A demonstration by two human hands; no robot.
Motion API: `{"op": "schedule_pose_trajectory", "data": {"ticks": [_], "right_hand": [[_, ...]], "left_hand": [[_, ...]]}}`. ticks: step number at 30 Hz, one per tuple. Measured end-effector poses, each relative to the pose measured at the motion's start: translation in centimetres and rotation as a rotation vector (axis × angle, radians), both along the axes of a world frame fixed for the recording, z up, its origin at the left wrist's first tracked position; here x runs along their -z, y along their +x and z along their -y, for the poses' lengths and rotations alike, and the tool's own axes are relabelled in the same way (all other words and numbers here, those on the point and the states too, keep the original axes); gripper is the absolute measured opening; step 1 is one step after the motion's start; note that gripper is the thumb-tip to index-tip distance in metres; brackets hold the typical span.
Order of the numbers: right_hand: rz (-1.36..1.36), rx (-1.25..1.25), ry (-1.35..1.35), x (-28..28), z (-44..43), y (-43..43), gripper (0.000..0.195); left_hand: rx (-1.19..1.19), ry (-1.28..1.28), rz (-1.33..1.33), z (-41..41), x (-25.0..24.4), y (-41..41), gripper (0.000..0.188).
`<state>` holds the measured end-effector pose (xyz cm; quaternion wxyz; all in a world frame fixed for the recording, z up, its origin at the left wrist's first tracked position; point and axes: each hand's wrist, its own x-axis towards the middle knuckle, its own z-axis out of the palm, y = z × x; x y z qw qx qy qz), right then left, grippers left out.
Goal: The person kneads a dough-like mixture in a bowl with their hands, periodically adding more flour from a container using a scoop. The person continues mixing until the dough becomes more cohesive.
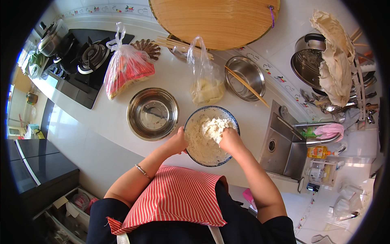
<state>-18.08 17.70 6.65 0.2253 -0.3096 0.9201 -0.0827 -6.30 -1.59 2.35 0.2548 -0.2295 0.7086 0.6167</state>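
Note:
A white bowl with a blue patterned rim stands on the counter in front of me. My left hand grips its left side at the rim. Inside the bowl, my right hand is closed on a shaggy lump of pale dough, with its fingers partly hidden by the dough. Loose flour and crumbs coat the bowl's inner wall. Just left of it sits a steel basin holding what looks like clear water.
Behind the bowl are a clear bag of pale dough-like food and a steel bowl with chopsticks across it. A red-printed bag stands near the gas stove. The sink lies right, and a round woven tray leans behind.

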Motion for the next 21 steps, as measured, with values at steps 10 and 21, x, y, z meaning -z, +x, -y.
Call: {"op": "schedule_pose_trajectory", "data": {"ticks": [10, 21], "right_hand": [[-0.008, -0.125, 0.03, 3.4, -0.1, 3.9, 0.008], [0.302, -0.312, 0.541, 3.1, 5.7, 1.5, 0.021]], "left_hand": [[0.013, 0.005, 0.01, 0.2, 0.4, -0.2, 0.069], [0.09, -0.082, 0.013, 0.3, 1.1, 0.4, 0.071]]}}
